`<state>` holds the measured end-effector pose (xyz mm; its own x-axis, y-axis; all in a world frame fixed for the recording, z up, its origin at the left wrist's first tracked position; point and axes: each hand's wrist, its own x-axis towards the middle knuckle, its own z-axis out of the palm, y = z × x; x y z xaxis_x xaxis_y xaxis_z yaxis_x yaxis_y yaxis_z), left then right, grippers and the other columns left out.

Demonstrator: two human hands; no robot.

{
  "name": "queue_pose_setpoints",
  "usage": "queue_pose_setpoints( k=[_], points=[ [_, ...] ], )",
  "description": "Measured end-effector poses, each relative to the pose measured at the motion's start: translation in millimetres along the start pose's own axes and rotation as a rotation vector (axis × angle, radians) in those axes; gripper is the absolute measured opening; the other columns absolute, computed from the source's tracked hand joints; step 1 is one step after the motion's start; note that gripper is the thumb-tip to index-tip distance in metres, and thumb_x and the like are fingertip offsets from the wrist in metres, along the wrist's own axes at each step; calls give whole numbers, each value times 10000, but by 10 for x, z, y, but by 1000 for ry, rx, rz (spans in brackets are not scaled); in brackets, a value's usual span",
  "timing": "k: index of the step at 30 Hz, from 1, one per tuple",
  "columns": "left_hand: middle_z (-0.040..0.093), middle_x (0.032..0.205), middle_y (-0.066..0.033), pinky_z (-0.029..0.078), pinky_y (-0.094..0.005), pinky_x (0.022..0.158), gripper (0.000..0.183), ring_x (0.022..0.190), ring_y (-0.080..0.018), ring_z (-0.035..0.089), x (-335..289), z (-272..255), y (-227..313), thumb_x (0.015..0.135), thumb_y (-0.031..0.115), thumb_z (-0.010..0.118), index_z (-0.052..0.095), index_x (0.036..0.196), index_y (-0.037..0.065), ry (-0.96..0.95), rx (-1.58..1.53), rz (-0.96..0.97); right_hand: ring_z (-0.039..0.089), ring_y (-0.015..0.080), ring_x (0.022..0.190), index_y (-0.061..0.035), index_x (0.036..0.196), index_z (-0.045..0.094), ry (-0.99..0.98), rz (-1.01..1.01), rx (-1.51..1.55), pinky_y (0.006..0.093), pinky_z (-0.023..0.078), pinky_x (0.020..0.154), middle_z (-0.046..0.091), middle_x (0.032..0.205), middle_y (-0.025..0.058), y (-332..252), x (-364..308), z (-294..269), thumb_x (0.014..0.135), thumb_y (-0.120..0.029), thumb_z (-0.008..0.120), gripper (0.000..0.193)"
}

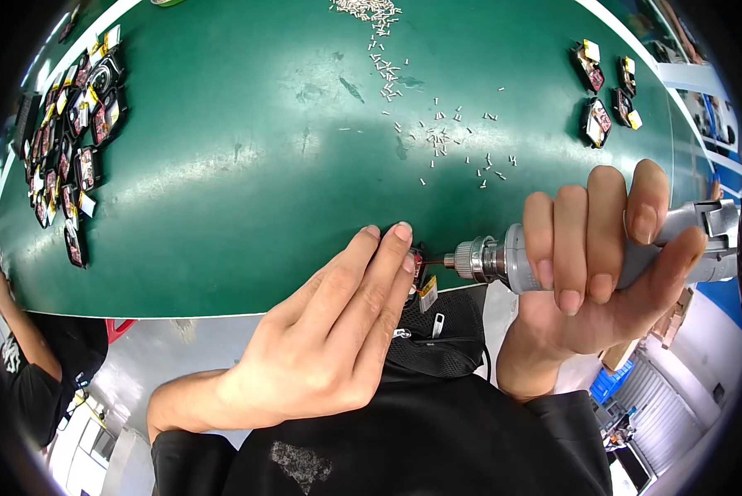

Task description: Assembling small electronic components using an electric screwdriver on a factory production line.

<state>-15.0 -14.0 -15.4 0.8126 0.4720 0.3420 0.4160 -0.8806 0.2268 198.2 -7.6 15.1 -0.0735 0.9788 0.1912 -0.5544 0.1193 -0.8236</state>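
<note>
My right hand (584,273) is wrapped round a grey electric screwdriver (515,256) with a silver metal nose. Its thin bit points left and reaches a small device with a red circuit board (418,263), close to the table's near edge. My left hand (330,326) lies over that device, its fingers pressed together against it and hiding most of it. A yellow and white tab (428,293) sticks out from the device toward me. Whether the bit sits in a screw is too small to tell.
Loose silver screws (441,139) trail across the green table (247,107) from a heap (367,8) at the far side. Many black devices (82,116) crowd the left; several more (596,122) lie at the far right. Another person's arm (24,322) shows at the left edge.
</note>
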Motion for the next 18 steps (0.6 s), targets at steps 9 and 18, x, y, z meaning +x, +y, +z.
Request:
queue_pose_setpoints(
  k=[9, 18],
  points=[
    [626, 1067, -247, 542, -343, 818, 365, 987, -322, 605, 19, -40, -64, 624, 49, 596, 642, 935, -136, 50, -39, 7, 417, 67, 431, -99, 874, 439, -20, 6, -158, 226, 389, 511, 432, 596, -31, 33, 82, 212, 962, -369, 509, 292],
    [606, 1105, -244, 489, -349, 905, 371, 1045, -316, 579, 56, -166, 36, 677, 69, 595, 623, 989, -130, -61, -49, -9, 479, 83, 521, -32, 735, 548, -24, 117, -62, 233, 384, 481, 544, 580, 27, 17, 74, 234, 718, -52, 760, 214]
  ],
)
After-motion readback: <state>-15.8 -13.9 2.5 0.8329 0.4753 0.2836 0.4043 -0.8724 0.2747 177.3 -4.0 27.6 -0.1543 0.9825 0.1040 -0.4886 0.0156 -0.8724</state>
